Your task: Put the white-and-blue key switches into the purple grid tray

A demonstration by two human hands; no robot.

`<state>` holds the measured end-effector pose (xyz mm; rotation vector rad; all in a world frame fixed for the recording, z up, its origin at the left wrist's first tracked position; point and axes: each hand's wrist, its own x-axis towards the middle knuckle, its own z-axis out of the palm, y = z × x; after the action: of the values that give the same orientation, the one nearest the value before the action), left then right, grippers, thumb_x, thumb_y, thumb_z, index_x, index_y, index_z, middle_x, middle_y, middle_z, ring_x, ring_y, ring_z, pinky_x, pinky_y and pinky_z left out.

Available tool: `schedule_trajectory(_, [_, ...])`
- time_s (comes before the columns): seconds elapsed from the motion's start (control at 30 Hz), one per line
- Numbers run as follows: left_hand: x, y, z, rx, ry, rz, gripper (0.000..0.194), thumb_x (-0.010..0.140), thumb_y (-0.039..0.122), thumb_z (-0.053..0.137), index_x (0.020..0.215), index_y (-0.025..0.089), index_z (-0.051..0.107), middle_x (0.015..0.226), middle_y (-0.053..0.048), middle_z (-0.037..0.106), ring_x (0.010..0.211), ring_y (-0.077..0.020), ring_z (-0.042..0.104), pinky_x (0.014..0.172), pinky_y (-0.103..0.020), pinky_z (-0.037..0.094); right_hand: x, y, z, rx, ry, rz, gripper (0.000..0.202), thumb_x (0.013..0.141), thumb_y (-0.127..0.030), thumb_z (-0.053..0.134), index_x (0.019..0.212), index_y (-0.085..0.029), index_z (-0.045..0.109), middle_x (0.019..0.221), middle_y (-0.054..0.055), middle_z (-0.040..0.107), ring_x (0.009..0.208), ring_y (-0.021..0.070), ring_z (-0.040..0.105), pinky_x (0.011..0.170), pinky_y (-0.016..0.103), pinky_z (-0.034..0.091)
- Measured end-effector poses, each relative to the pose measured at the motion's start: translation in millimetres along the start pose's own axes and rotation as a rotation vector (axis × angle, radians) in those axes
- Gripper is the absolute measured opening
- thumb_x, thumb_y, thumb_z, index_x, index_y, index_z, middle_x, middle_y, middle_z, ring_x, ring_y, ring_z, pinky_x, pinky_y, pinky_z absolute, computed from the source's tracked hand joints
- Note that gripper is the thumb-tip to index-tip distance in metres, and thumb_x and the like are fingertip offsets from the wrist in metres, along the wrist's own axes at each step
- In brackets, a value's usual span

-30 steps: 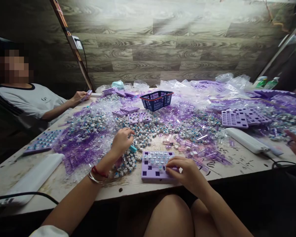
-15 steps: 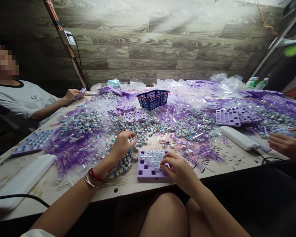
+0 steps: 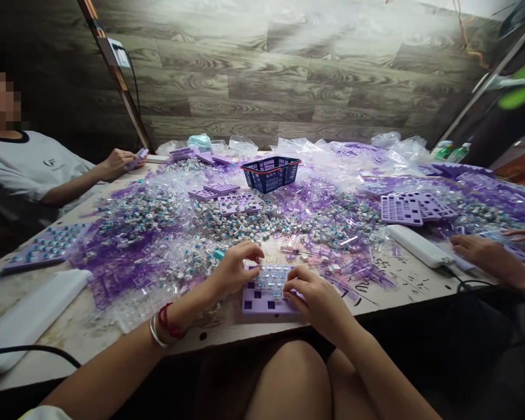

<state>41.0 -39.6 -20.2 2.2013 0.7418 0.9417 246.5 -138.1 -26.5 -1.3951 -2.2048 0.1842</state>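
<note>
In front of me lies a purple block with square holes, near the table's front edge. Clear plastic squares with bits of blue in them cover its upper part. My left hand is at the block's upper left corner, thumb and forefinger curled toward each other; whatever is between them is too small to name. My right hand rests over the block's right side, fingertips pressed together at the clear squares and hiding what they grip. Left of my left hand is a heap of small white and blue switch-like parts.
A dark blue basket stands mid-table amid purple and clear plastic pieces. More holed purple blocks lie to the right. White long devices with cables flank me. Co-workers' hands are at left and, at right, another hand.
My left hand has moved right and slightly down, from over the heap of small parts to the block's corner. My right hand has stayed at the block. The view has shifted slightly.
</note>
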Motion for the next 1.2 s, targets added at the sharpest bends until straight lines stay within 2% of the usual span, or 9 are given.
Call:
schedule_trajectory(0.17, [-4,3,5.4,-0.108,-0.017,0.013,0.017,0.073,0.007,0.054,0.087,0.013,0.060,0.087,-0.004,0.058,0.080,-0.0132,0.056,0.073,-0.023,0.049,-2,1,1,0.012,0.026,-0.030,0.012,0.087,-0.015,0.056,0.083,-0.021,0.066,0.092,0.005,0.063,0.078,0.0162,0.062,0.070,0.027,0.048])
schedule_trajectory(0.5, [-10,13,13.8,-0.110,-0.126,0.026,0.011,0.082,0.017,0.058,0.092,0.014,0.062,0.087,-0.004,0.062,0.079,-0.0132,0.058,0.074,-0.023,0.045,1,1,1,0.042,-0.018,0.014,0.015,0.086,-0.011,0.054,0.083,-0.020,0.065,0.095,0.005,0.062,0.080,0.0166,0.063,0.073,0.028,0.050])
schedule_trajectory(0.8, [-12,13,17.8,-0.167,-0.148,0.021,0.021,0.076,0.008,0.052,0.094,0.013,0.063,0.091,-0.005,0.063,0.084,-0.0143,0.059,0.077,-0.024,0.047,2,-2,0,-0.032,-0.031,0.003,0.014,0.086,-0.010,0.054,0.081,-0.018,0.065,0.094,0.006,0.063,0.079,0.0173,0.063,0.071,0.028,0.049])
schedule_trajectory(1.0, [-11,11,18.1,-0.163,-0.132,0.113,0.017,0.073,0.001,0.055,0.078,0.014,0.065,0.094,-0.004,0.063,0.090,-0.0143,0.059,0.083,-0.024,0.045,-3,1,0,-0.003,0.058,-0.044,0.011,0.083,-0.012,0.061,0.083,-0.020,0.068,0.092,0.004,0.064,0.073,0.0160,0.063,0.065,0.027,0.049])
schedule_trajectory(1.2, [-11,17,20.1,-0.283,-0.125,0.073,0.005,0.079,0.010,0.062,0.080,0.012,0.065,0.090,-0.006,0.061,0.084,-0.0133,0.059,0.074,-0.021,0.047,-3,-7,-4,0.150,0.248,-0.091,0.016,0.087,-0.018,0.057,0.101,-0.020,0.064,0.098,0.007,0.064,0.087,0.0185,0.063,0.076,0.030,0.052])
